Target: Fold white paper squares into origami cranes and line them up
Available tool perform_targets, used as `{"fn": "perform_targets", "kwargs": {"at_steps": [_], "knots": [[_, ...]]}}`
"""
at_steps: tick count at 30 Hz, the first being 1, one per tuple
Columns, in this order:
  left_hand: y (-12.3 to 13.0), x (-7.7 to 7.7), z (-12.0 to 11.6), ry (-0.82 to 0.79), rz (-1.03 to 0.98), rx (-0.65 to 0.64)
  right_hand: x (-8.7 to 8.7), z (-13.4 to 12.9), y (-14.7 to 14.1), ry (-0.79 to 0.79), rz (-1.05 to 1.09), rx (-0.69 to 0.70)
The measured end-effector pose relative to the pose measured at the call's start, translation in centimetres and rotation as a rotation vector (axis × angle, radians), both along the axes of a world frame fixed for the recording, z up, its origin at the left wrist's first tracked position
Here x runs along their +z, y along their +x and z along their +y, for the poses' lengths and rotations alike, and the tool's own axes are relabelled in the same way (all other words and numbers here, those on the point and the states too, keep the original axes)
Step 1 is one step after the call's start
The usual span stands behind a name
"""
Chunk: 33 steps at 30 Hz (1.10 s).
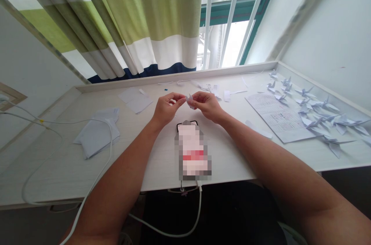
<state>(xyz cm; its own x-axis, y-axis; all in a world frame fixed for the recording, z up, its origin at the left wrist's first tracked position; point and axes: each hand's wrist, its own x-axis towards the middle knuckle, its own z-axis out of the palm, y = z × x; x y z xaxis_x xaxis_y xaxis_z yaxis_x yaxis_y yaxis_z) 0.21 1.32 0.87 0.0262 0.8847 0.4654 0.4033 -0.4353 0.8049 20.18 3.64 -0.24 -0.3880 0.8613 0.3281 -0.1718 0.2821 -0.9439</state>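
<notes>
I see the small folded paper (189, 101) pinched between my left hand (167, 108) at nine o'clock and right hand (207, 105) at three, above the table (162, 148).

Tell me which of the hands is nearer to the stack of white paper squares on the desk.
Left. The left hand is just right of the stack of white paper squares; the right hand, pinching the small folded paper with it, lies farther right.

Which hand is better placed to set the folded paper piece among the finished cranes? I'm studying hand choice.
Probably the right hand: it pinches the paper piece and the cranes lie on its side.
</notes>
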Motion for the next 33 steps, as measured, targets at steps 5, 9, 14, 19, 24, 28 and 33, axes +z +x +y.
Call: {"fn": "perform_targets", "kwargs": {"at_steps": [5, 9, 14, 19, 24, 28, 33], "knots": [[-0.20, -0.45, 0.48, 0.011, -0.038, -0.059, 0.22, -0.21, 0.00, -0.017, 0.002, 0.041], [-0.10, -0.36, 0.45, 0.055, 0.024, -0.051, 0.29, -0.25, -0.02, -0.019, -0.001, 0.040], [0.02, -0.02, 0.14, 0.107, 0.097, -0.017, 0.20, -0.20, -0.07, -0.030, 0.000, 0.020], [-0.10, 0.20, 0.04, 0.096, 0.092, -0.014, 0.30, -0.31, -0.06, -0.032, -0.011, 0.020], [-0.20, 0.11, 0.20, 0.061, 0.075, -0.020, 0.48, -0.47, -0.05, -0.032, -0.041, 0.011], [-0.23, -0.03, 0.18, 0.049, 0.096, -0.028, 0.45, -0.46, -0.05, -0.029, -0.038, 0.016], [-0.21, 0.00, -0.06, 0.102, 0.192, -0.020, 0.31, -0.40, -0.08, -0.043, -0.038, 0.020]]}}
